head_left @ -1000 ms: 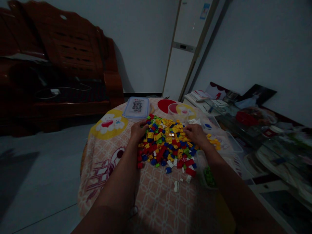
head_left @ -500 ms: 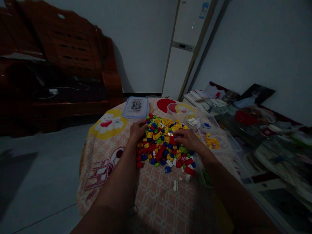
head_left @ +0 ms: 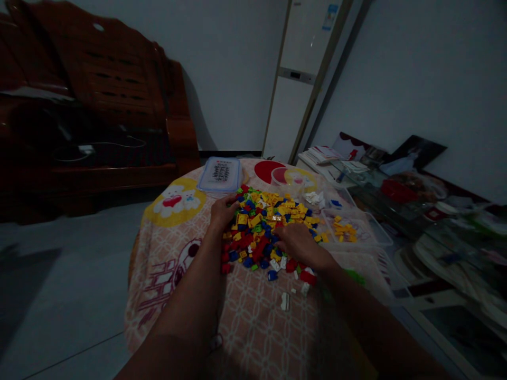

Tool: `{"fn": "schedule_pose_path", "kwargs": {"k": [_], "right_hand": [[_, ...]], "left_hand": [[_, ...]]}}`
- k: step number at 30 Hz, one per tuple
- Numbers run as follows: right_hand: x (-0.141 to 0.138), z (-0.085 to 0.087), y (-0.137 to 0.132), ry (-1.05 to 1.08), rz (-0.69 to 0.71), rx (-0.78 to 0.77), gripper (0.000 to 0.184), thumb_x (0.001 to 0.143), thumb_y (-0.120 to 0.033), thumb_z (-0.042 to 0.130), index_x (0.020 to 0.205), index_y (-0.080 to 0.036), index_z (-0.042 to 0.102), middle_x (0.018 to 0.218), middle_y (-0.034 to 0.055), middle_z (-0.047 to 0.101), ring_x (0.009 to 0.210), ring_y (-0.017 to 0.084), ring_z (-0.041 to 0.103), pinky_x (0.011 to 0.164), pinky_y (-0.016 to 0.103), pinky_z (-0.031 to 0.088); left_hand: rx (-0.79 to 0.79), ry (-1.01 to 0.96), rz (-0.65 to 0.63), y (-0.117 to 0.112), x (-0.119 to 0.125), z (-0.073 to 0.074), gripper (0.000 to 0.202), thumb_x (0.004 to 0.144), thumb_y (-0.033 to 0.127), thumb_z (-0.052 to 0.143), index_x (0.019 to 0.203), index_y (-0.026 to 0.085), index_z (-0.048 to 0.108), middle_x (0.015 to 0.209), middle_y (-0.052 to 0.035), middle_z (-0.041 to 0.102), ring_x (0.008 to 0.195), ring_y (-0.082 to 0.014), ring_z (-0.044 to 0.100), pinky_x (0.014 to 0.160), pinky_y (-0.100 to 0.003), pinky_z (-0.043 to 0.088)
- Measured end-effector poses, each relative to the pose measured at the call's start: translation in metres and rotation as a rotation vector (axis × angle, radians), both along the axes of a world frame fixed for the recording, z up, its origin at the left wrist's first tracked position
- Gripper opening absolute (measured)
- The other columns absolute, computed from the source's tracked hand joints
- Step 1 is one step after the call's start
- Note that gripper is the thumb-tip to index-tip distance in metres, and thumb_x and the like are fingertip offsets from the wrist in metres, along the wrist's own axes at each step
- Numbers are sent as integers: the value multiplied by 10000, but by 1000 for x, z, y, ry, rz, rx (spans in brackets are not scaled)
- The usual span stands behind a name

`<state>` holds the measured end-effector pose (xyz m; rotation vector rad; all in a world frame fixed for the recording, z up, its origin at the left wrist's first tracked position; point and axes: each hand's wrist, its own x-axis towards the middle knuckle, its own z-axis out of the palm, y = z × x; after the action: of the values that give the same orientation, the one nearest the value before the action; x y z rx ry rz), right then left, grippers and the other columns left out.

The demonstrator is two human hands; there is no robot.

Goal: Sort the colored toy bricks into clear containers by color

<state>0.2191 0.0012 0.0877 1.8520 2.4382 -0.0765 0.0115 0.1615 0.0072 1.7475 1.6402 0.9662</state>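
Observation:
A heap of small toy building bricks point(head_left: 259, 248) in red, yellow, blue, green and white lies on the cloth-covered table. My left hand point(head_left: 224, 211) rests against the heap's left edge, thumb and fingers a little apart, with no brick visible in it. Over the right part of the heap is my right hand point(head_left: 297, 241), its fingers pointing left and down among red and blue bricks. Thumb and fingers look slightly apart there; the fingertips are partly hidden. A pale brick point(head_left: 285, 301) lies apart, nearer to me.
Clear plastic trays point(head_left: 374, 232) stand at the right, with yellow bricks point(head_left: 344, 230), white bricks point(head_left: 315, 199) and green pieces point(head_left: 355, 276) in separate compartments. A blue-rimmed lid point(head_left: 220, 174) lies at the back left. Right of the table stands a cluttered glass table point(head_left: 368, 184).
My right hand has moved toward me and slightly left, lower over the heap, uncovering yellow and blue bricks behind it. My left hand has stayed almost still.

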Motion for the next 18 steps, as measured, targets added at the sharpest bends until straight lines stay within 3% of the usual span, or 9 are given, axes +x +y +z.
{"fn": "schedule_pose_path", "kwargs": {"k": [5,9,13,18], "right_hand": [[-10,-3,-1,-113,-32,-31,225,922,-191,543,1039,-166,734,951,159,757,931,272,710,749,299,461],[-4,-2,-2,10,-28,-24,226,918,-270,576,1059,-214,744,984,115,764,954,246,702,770,285,448],[14,-3,1,356,-102,25,199,857,-324,659,988,-207,752,840,51,756,813,190,692,719,264,452],[52,-4,12,961,-450,30,207,737,-303,745,866,-152,688,613,-5,684,511,143,612,504,246,474]], "left_hand": [[10,-8,0,1,0,-2,355,807,291,628,1128,212,759,1164,-48,748,1115,-252,674,983,-333,493],[11,-2,-1,2,0,-2,355,811,289,623,1129,209,757,1162,-45,749,1124,-246,669,984,-321,487],[9,-2,-10,2,0,-4,365,813,298,617,1137,194,752,1179,-55,742,1113,-238,672,994,-315,482],[-3,-9,-6,1,0,-4,384,818,323,615,1157,199,745,1170,-50,746,1105,-239,675,970,-305,489]]}}
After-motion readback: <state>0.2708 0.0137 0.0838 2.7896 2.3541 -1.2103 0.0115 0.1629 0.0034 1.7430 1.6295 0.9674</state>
